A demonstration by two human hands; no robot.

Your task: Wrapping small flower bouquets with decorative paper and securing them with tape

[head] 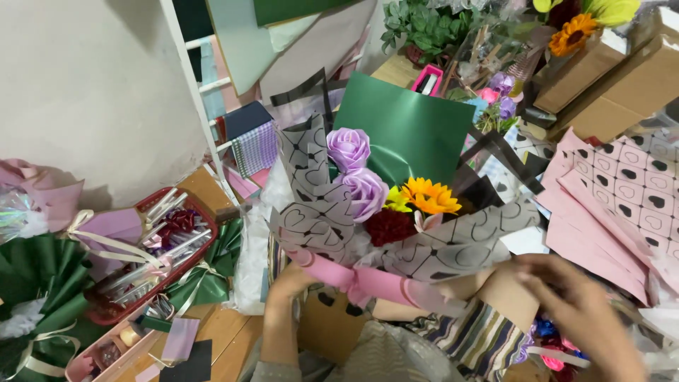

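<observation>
At frame centre, a bouquet stands upright over a cluttered tabletop, wrapped in grey heart-print paper with a green sheet behind and pink paper at the base. Left hand closed around the pink lower wrap, holding it from below. Right hand blurred, fingers loosely curled, touching the wrap's right edge; grip unclear. Inside: two purple roses, a sunflower, a dark red bloom. Red basket of ribbons sits well left.
</observation>
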